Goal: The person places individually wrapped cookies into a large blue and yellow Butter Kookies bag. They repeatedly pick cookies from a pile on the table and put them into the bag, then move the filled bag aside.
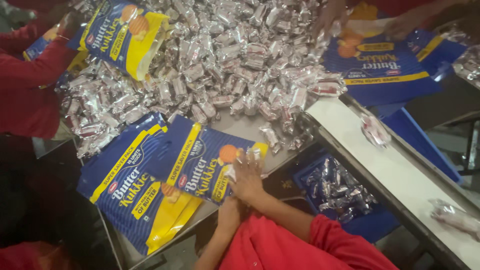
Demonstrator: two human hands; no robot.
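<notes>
Blue biscuit bag (pixel 200 160) | under right hand (pixel 246 175), flat, fingers spread | left hand (pixel 229 215) grip unclear

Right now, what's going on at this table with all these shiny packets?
The person's right hand presses flat on the mouth of a blue and yellow bag, with the left hand just beneath it. More such bags lie beside it. A heap of small silver wrapped packets covers the metal table. Co-workers in red sleeves handle other bags at the far edges.

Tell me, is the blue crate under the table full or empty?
Partly filled: the blue crate holds silver wrapped packets, and its walls rise above them.
</notes>
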